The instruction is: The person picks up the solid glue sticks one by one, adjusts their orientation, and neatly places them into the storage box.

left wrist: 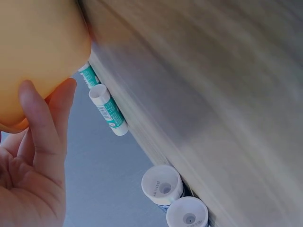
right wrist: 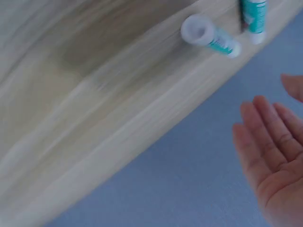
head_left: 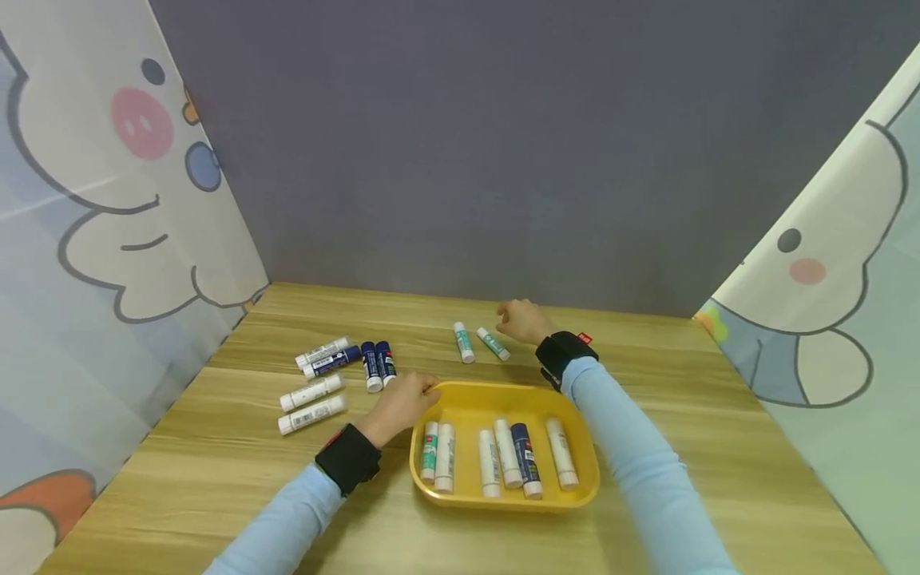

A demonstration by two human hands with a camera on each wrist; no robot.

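My left hand (head_left: 402, 406) grips the left rear rim of a yellow plastic tray (head_left: 503, 501), whose wall (left wrist: 42, 47) also shows in the left wrist view. Several glue sticks lie inside it: white ones, a dark blue one (head_left: 527, 463) and a green-labelled one (head_left: 429, 451). Behind the tray, my right hand (head_left: 526, 321) hovers with nothing in it, its fingers extended in the right wrist view. Just left of that hand lies a small green-and-white glue stick (head_left: 493, 343). Another green-and-white glue stick (head_left: 463, 342) rests beside it.
Two dark blue glue sticks (head_left: 370, 367) lie side by side behind my left hand. Farther left are white glue sticks (head_left: 312, 415) and one more blue glue stick (head_left: 332, 362). A grey panel (head_left: 460, 160) rises behind the wooden table (head_left: 690, 447), with cartoon-printed cloth on both sides.
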